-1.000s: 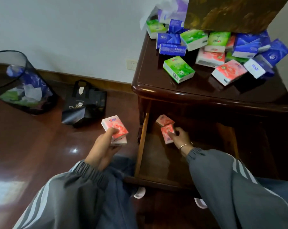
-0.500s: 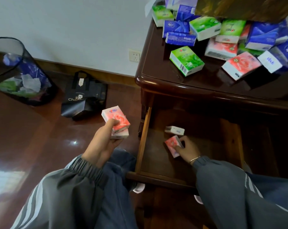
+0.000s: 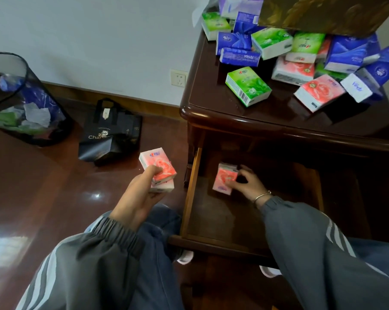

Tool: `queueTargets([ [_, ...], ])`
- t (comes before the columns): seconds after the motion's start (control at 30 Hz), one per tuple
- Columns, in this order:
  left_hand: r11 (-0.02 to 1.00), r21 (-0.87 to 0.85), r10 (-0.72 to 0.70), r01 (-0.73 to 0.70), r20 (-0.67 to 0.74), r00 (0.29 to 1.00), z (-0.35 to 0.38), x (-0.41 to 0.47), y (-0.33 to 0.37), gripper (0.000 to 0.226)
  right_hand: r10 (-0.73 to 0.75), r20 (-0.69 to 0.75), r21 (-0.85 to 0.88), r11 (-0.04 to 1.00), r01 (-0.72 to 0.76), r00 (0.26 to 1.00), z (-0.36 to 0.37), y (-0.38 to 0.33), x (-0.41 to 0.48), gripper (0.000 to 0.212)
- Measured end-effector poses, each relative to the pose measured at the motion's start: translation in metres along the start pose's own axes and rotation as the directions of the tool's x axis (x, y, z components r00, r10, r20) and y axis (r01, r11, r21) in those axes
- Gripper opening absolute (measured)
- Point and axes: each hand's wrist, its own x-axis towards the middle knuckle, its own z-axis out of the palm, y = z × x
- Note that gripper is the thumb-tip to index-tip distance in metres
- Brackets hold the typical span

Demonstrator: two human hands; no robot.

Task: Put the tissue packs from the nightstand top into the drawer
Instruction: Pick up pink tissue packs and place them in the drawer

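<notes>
Several green, blue and pink tissue packs [image 3: 248,86] lie piled on the dark nightstand top [image 3: 213,108]. Below it the drawer [image 3: 192,193] stands pulled out. Inside the drawer my right hand [image 3: 249,186] holds a pink pack [image 3: 224,181] at its edge, with another pack just behind it. My left hand [image 3: 139,193] is outside the drawer, left of it and above the floor, gripping two stacked pink packs [image 3: 158,170].
A black mesh waste bin [image 3: 21,104] with scraps stands at the far left by the wall. A black bag [image 3: 109,133] lies on the wooden floor beside the nightstand. A gold-brown box [image 3: 323,12] overhangs the nightstand's back. My knees are below the drawer front.
My right hand has shifted the pink pack deeper into the drawer, up against the other pack. My left hand with its two packs has stayed in place.
</notes>
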Motion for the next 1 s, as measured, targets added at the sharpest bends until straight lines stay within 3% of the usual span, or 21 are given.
queueTargets([
  [0.17,1.000,0.011,-0.005,0.005,-0.024,1.000,-0.004,0.001,-0.003,0.035,0.045,0.124,-0.019,0.999,-0.042,0.991,0.020,0.005,0.015,0.031],
  [0.37,1.000,0.019,-0.013,0.014,-0.024,1.000,-0.005,0.003,-0.002,0.039,0.204,0.206,0.184,0.953,-0.243,0.957,0.023,-0.003,0.021,0.014],
  [0.63,0.999,0.038,-0.016,0.017,-0.021,1.000,-0.002,0.004,-0.002,0.051,0.305,0.404,0.048,0.934,-0.353,0.862,0.009,0.013,0.006,0.010],
  [0.73,0.999,0.043,-0.017,0.018,-0.020,1.000,-0.002,0.004,-0.002,0.052,0.316,0.311,0.089,0.929,-0.358,0.896,0.027,0.014,-0.002,0.012],
  [0.83,0.998,0.052,-0.025,0.026,-0.017,1.000,-0.002,0.005,-0.002,0.052,0.334,0.137,0.275,0.892,-0.360,0.933,0.053,0.013,-0.011,0.032],
  [0.93,0.998,0.064,-0.024,0.025,-0.010,1.000,-0.001,0.006,-0.004,0.039,0.358,0.099,0.394,0.843,-0.367,0.929,0.073,0.008,-0.021,0.039],
  [1.0,0.997,0.066,-0.027,0.028,-0.011,1.000,-0.001,0.006,-0.004,0.037,0.340,0.097,0.352,0.867,-0.352,0.935,0.084,0.004,-0.026,0.033],
])
